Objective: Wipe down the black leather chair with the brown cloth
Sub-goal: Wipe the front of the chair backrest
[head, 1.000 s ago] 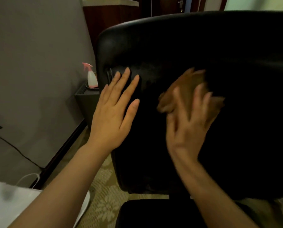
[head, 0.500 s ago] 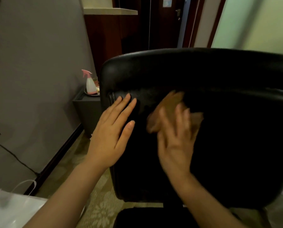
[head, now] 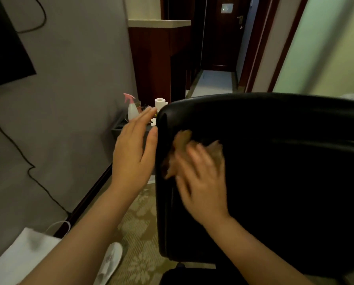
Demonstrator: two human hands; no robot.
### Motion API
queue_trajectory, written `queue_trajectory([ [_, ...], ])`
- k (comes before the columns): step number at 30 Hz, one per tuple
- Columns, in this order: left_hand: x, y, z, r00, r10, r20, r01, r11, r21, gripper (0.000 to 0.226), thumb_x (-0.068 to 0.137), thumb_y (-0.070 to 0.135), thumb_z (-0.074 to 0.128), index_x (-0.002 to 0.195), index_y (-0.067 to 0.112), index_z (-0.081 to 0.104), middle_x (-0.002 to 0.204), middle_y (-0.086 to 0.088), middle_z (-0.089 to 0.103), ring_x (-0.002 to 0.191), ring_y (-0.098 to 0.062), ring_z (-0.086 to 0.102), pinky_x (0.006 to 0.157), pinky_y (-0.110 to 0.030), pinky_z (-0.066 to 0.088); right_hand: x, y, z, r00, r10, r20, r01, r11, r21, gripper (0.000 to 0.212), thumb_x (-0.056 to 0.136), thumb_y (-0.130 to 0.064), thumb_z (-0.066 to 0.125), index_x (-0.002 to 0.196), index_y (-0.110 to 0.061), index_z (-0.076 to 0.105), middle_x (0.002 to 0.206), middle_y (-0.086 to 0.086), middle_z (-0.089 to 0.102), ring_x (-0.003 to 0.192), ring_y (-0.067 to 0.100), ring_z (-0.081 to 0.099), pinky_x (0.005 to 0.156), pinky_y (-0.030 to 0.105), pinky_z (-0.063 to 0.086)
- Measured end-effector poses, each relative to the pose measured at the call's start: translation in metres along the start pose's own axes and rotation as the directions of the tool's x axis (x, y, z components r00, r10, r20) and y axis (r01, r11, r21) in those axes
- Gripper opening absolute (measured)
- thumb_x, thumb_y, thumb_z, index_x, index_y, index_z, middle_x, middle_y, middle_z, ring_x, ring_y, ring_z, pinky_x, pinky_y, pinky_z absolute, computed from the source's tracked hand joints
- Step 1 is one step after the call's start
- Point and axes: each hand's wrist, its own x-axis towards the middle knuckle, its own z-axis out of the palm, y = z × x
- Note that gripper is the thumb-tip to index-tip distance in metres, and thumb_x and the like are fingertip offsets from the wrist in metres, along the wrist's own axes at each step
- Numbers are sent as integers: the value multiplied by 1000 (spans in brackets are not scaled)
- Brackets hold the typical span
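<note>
On one black leather chair (head: 274, 171), right hand (head: 202, 182) flat pressing one brown cloth (head: 182, 140), left hand (head: 133, 155) spread, empty.

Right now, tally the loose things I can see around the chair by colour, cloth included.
White: 4 (spray bottle, toilet paper roll, paper bag, slipper)
Brown: 1 (cloth)
Total: 5

Dim indoor light, brighter down the hallway (head: 215, 79); the right hand (head: 202, 182) is motion-blurred, and edges bow wide-angle.
</note>
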Motion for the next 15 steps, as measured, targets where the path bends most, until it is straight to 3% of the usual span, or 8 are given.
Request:
queue_trajectory([
  [2,9,2,-5,999,-30,44,31,1000,-7,47,94,39,32,138,23,40,139,4,46,128,-8,40,107,-38,36,-11,-13,7,945,-299,131,307,950,-52,36,87,-31,45,116,-21,63,132,3,55,131,20,35,111,49,17],
  [4,14,2,-8,993,-41,115,40,999,11,48,94,38,37,139,23,37,140,5,44,128,-7,39,107,-34,36,-18,-3,7,901,-404,160,423,899,-111,39,87,-30,45,124,-24,54,137,1,49,134,19,32,113,44,13],
  [5,16,1,-10,988,-45,148,43,999,18,48,94,38,41,140,22,36,140,5,43,128,-6,39,106,-31,36,-22,6,5,926,-348,148,368,921,-131,47,87,-30,44,134,-28,44,141,1,41,139,19,25,113,43,11],
  [7,19,-2,-16,979,-74,189,75,997,6,49,94,33,47,141,24,35,138,7,45,124,-4,41,101,-24,37,-30,24,-7,996,-43,73,53,988,-142,55,93,-32,35,146,-36,19,145,4,30,145,16,8,114,42,10],
  [9,24,-6,-22,974,-104,203,114,993,-36,48,93,28,50,140,25,39,132,7,51,119,-5,46,98,-25,41,-33,23,-16,950,310,-41,-312,949,-54,47,100,-41,20,147,-37,17,149,6,24,145,17,4,114,46,12],
  [11,28,-6,-24,970,-122,211,143,986,-84,46,92,24,52,137,26,43,125,6,56,115,-6,50,98,-28,44,-23,1,-10,865,493,-92,-492,870,33,46,99,-42,21,143,-29,26,150,8,22,142,23,11,111,52,15],
  [13,29,-6,-23,971,-139,196,162,981,-107,45,91,22,54,135,26,45,122,5,57,113,-6,52,98,-27,44,-8,-28,2,896,435,-85,-435,900,23,44,96,-37,29,138,-26,33,146,9,26,137,29,21,108,53,16],
  [15,28,-7,-24,969,-156,193,182,976,-121,45,91,22,56,134,25,47,121,6,57,113,-5,51,98,-24,42,-2,-44,9,983,183,-16,-183,983,-17,44,91,-37,38,134,-28,37,140,6,32,134,26,27,109,51,15],
])
